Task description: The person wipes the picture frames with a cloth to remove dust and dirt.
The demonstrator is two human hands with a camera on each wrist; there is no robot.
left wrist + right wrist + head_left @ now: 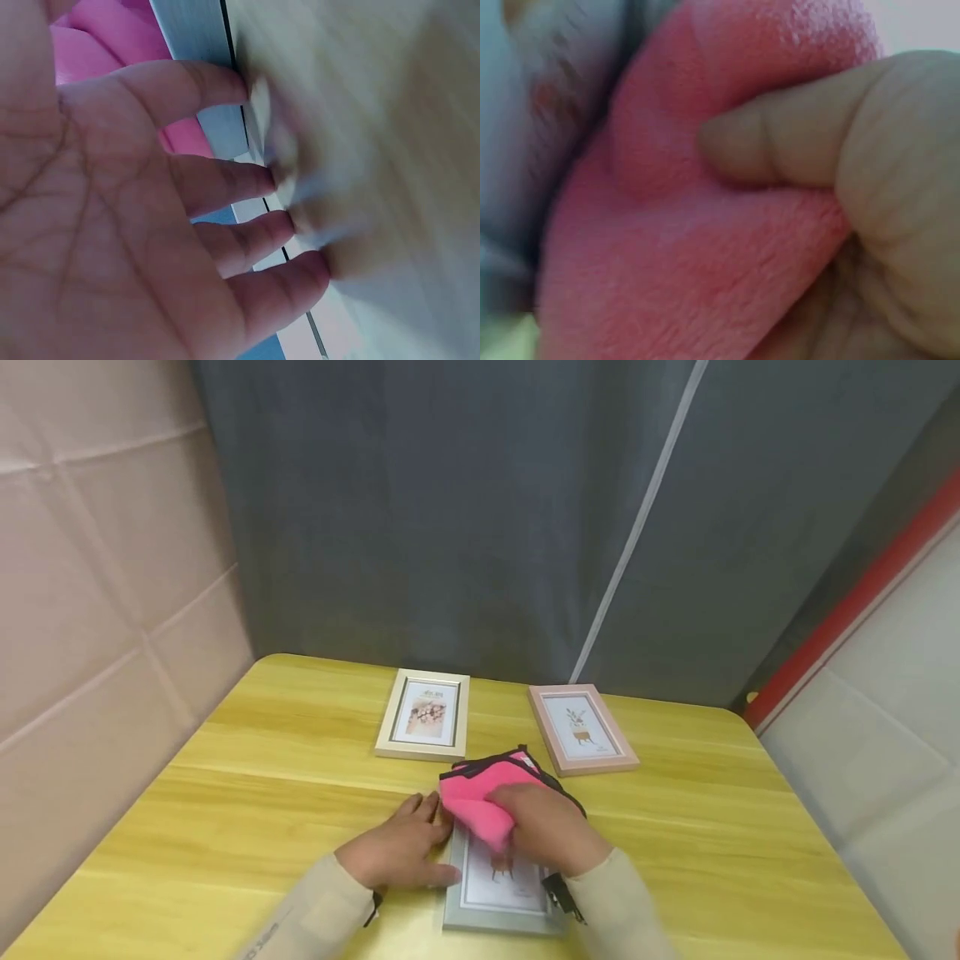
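A pink cloth (pixel 476 797) with black edging is bunched over the upper part of a grey-green picture frame (pixel 491 922) near the table's front. My right hand (pixel 553 828) grips this cloth; in the right wrist view the thumb presses into its fluffy folds (pixel 660 255). At the frame's left side lies my left hand (pixel 397 852), its thumb at the frame's border. The left wrist view shows the fingers of the left hand (pixel 112 202) extended, with the fingertips near the tabletop. Cloth and right hand hide much of the framed picture.
On the yellow wood-grain table (pixel 247 785), a cream picture frame (pixel 386 743) lies at the back and a pink picture frame (pixel 600 767) to its right. A dark grey panel (pixel 420 527) stands behind the table, with pale walls on both sides.
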